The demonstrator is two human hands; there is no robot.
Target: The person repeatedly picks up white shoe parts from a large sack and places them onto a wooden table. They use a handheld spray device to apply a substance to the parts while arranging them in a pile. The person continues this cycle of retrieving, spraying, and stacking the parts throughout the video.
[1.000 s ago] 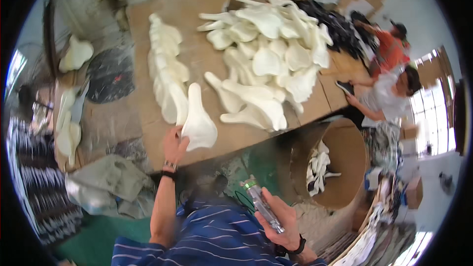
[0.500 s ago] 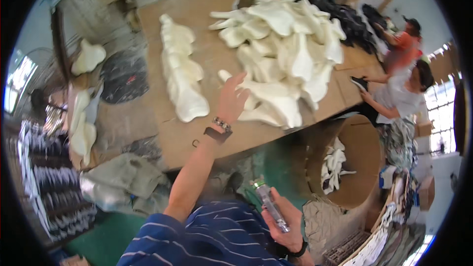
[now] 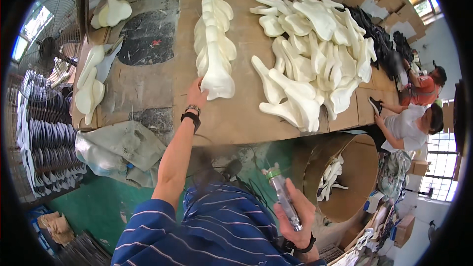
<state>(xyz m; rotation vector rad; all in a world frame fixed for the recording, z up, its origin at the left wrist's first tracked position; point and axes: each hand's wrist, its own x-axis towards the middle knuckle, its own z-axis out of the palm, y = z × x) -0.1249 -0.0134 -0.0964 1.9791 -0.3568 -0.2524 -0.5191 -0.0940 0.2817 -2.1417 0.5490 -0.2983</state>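
Where the left fingers (image 3: 199, 87) touch it, the cream piece (image 3: 217, 83) lies rightward.

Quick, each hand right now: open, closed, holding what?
Left hand: touching the edge of the nearest cream-white paddle-shaped piece; can't tell if its grip is closed.
Right hand: closed, holding a silvery cylindrical tool with a green collar.

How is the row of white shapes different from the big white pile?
The row is narrow and neatly lined up, while the pile is wide and jumbled. The left hand touches the row but not the pile. Both have similar creamy-white pieces on the brown tabletop.
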